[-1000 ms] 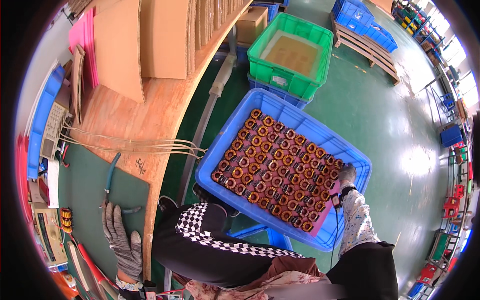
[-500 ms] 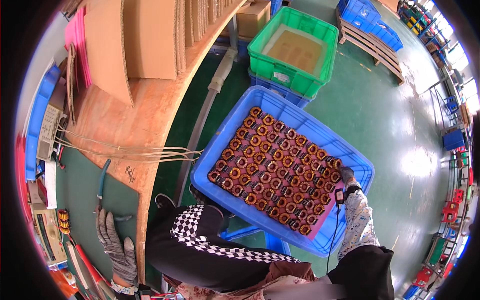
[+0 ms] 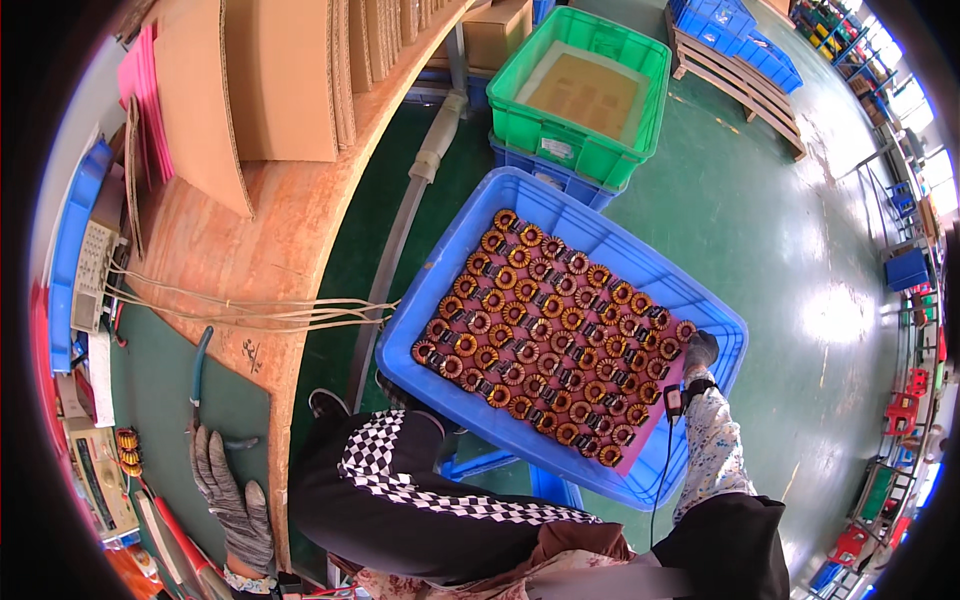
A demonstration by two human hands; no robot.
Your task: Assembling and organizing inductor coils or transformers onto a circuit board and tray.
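Note:
My left hand (image 3: 235,505), in a grey glove, lies flat on the green mat with its fingers stretched out. Its fingertips rest at a teal-handled hand tool, seemingly pliers (image 3: 203,365), whose head is hidden. At the right side of a blue tub, my right hand (image 3: 702,350), in a dark glove, has its fingers closed at a copper-wound toroidal coil (image 3: 685,330) on the end of a row. Rows of similar coils (image 3: 540,330) cover a pink sheet (image 3: 648,428) inside the blue tub (image 3: 590,235). A small black device with a cable (image 3: 673,402) hangs by my right wrist.
Cardboard sheets (image 3: 280,80) stand on the wooden bench (image 3: 230,240) at left. Pale cords (image 3: 330,315) stretch from the bench to the tub. A green crate (image 3: 570,140) stands behind the tub. A wooden pallet (image 3: 735,85) bears blue crates. A coil stack (image 3: 129,450) lies on the mat.
My right hand has shifted slightly right, and the coil at its fingertips now sits farther from its neighbour. My left hand stays flat on the mat. The whole view has shifted slightly.

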